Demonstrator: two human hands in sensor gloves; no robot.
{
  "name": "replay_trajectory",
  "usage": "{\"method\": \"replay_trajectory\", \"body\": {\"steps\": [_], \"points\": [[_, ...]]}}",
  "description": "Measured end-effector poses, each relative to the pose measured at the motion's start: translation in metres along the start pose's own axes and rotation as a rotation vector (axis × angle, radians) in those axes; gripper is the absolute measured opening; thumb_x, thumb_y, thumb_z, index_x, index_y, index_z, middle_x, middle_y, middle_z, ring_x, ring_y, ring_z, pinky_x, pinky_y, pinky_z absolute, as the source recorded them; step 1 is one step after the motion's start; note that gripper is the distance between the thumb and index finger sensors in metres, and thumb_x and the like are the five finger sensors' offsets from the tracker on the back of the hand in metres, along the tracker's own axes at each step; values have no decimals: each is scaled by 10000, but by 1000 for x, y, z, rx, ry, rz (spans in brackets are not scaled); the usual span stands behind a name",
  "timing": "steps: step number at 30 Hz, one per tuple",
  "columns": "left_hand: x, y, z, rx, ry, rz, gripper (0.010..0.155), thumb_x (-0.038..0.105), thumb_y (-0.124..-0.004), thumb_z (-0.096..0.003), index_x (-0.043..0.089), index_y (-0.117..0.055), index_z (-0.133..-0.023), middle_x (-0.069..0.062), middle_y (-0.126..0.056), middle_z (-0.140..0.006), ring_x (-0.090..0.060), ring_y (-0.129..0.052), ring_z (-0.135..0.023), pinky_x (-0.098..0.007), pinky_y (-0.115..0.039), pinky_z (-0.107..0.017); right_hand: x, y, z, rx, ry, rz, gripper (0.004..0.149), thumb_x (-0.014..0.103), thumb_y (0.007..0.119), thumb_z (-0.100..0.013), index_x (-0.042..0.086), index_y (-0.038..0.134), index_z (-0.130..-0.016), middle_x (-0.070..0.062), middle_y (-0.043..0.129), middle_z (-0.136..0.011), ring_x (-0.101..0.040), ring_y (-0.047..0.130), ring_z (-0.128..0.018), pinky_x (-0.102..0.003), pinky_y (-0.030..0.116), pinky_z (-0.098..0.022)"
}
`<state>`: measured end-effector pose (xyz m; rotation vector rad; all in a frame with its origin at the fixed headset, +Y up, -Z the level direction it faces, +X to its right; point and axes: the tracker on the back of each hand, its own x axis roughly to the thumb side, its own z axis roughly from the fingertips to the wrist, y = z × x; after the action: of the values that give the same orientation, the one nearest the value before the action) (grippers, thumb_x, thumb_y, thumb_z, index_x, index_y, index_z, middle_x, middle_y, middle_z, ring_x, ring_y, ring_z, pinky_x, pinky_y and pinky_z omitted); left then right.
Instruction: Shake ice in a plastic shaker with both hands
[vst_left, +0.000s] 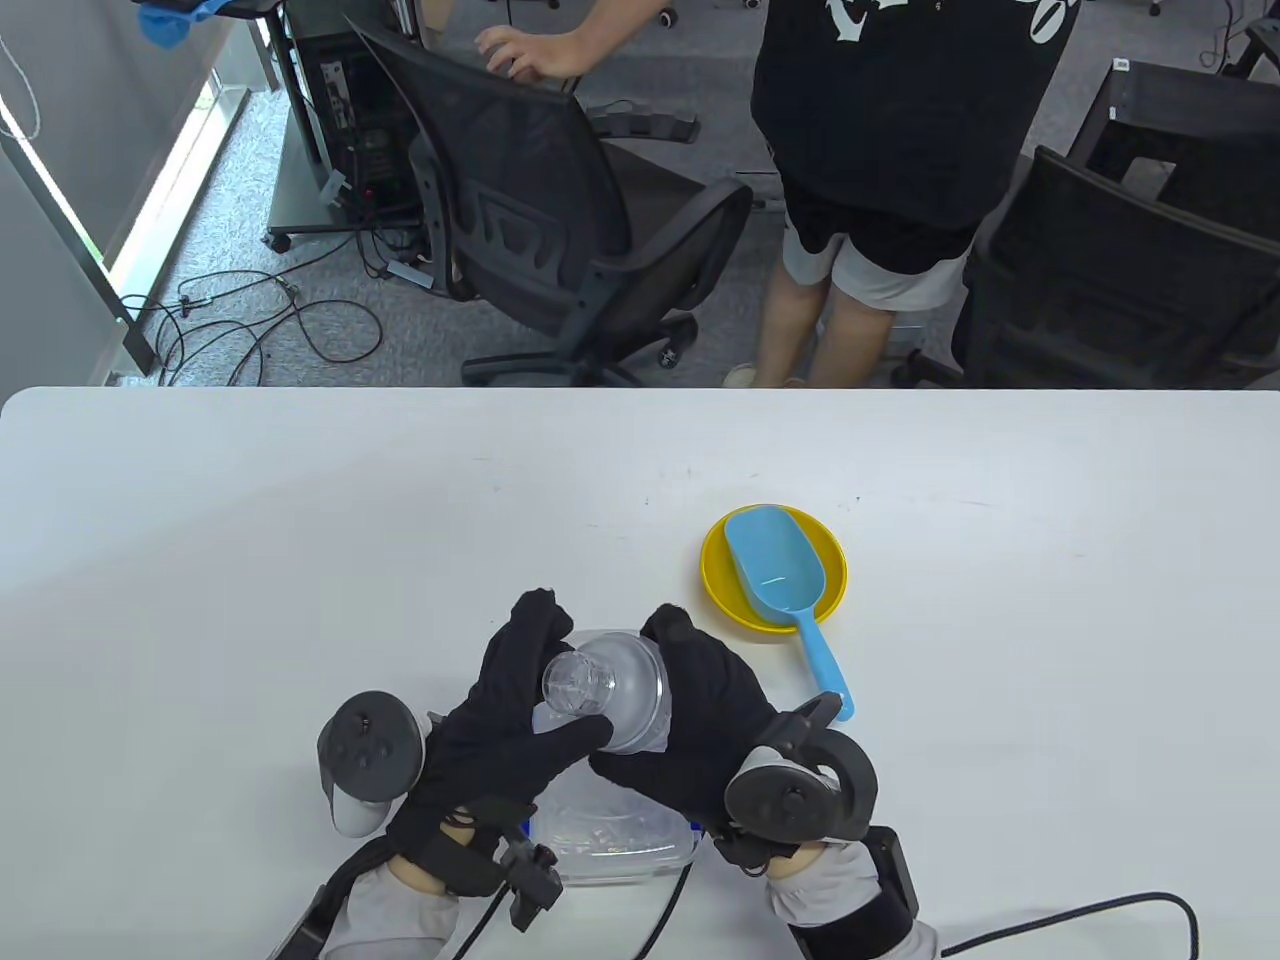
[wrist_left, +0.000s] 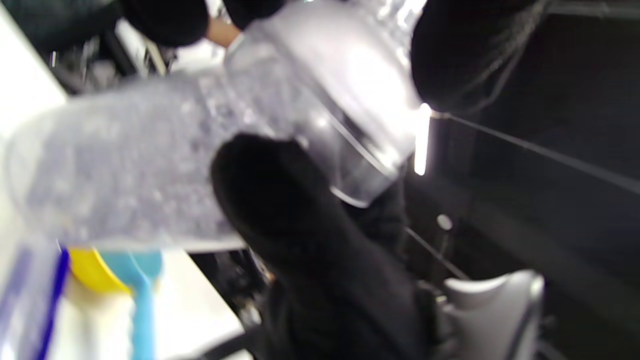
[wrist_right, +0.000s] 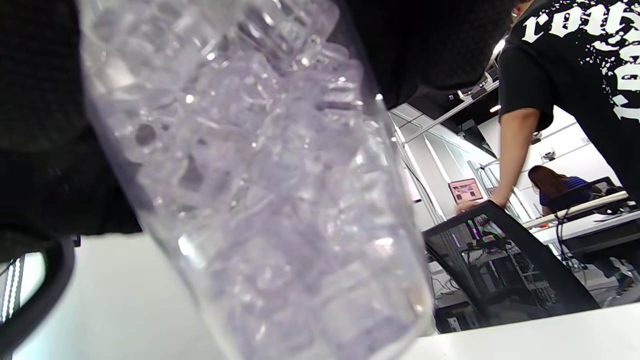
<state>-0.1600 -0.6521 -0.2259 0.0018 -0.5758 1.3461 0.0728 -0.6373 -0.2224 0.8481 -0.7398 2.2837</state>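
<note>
One clear plastic shaker (vst_left: 600, 700) with a round see-through lid was held up off the white table (vst_left: 300, 560), near the table's front edge. It was full of ice cubes (wrist_right: 260, 200), too many to count. In the left wrist view the shaker looked blurry.

Two hands in black gloves held it, one on each side. The left hand (vst_left: 510, 730) wrapped around the left side, with its thumb lying across the front, just under the lid. The right hand (vst_left: 700, 710) gripped the right side. Each hand had one grey tracker strapped to its back, so there were two trackers.

Under the hands sat one clear plastic box (vst_left: 610, 845) on the table, partly hidden. It seemed to hold more ice.

Near the shaker, to the right and further back, was one round yellow plate (vst_left: 720, 590). One light blue plastic scoop (vst_left: 785, 590) lay in it, with its handle sticking out over the plate's edge toward the right hand.

Behind the table stood one person in a black shirt (vst_left: 890, 110), with two black office chairs (vst_left: 540, 220) near them.
</note>
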Motion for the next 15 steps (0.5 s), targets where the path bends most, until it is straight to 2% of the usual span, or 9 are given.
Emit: {"method": "replay_trajectory", "body": {"steps": [1,3,7,10,11,12,13,14,15], "points": [[-9,-4,-2,-94,31,92,966,626,-819,-554,117,-319,-1206,-288,-378,-1199,-588,-391,-1051,-771,-532,-691,2,-1,-1,-21,-20,-20,1168,598,971,-319,132,189,-1051,-257,640,-990,-483,818,-798,-628,733,-587],[-15,-11,-4,-213,22,205,964,663,-782,-589,226,-207,-1228,-293,-287,-1231,-652,-237,-1056,-801,-373,-699,6,-2,0,-52,-51,-24,1164,581,980,-317,131,191,-1046,-249,627,-1000,-491,801,-798,-630,720,-595],[-18,-9,-3,-144,-16,176,960,722,-772,-567,257,-248,-1224,-184,-395,-1247,-584,-379,-1091,-788,-498,-690,1,-4,3,-120,-79,-54,1184,616,947,-293,219,96,-1014,-204,392,-1092,-416,782,-841,-571,714,-667],[-17,-12,-2,-151,-29,231,962,737,-751,-577,283,-198,-1221,-144,-362,-1259,-564,-371,-1103,-775,-510,-706,-15,4,3,-144,-22,-228,1217,676,891,-281,61,142,-1016,-262,282,-1080,-329,713,-898,-482,694,-701],[-16,-13,-2,-144,-28,224,958,740,-741,-580,292,-186,-1220,-139,-357,-1261,-561,-373,-1105,-769,-518,-708,-19,8,2,-106,12,-319,1206,670,894,-284,40,181,-1024,-264,303,-1084,-342,681,-923,-506,670,-702],[-16,-14,-2,-144,-31,214,952,745,-731,-580,296,-188,-1220,-135,-364,-1262,-555,-390,-1106,-765,-530,-710,-23,16,1,-8,62,-409,1166,684,886,-294,69,244,-1049,-226,351,-1109,-392,652,-961,-588,624,-693],[-16,-15,-1,-141,-28,205,950,750,-723,-582,299,-181,-1219,-139,-363,-1257,-559,-394,-1102,-772,-531,-702,-24,19,3,99,111,-458,1135,707,869,-325,187,192,-1073,-129,343,-1150,-510,464,-1017,-769,526,-627],[-16,-14,0,-108,-22,185,945,743,-737,-578,303,-204,-1221,-139,-375,-1257,-561,-405,-1101,-775,-535,-699,-27,21,5,158,234,-524,1127,692,896,-312,311,158,-1073,-59,278,-1190,-598,356,-1026,-844,521,-586],[-16,-13,0,-102,-25,164,939,736,-745,-575,298,-225,-1223,-145,-394,-1253,-567,-425,-1093,-775,-547,-693,-28,23,5,196,245,-561,1141,662,921,-317,339,119,-1061,-59,296,-1191,-599,458,-1015,-816,612,-580]]}}
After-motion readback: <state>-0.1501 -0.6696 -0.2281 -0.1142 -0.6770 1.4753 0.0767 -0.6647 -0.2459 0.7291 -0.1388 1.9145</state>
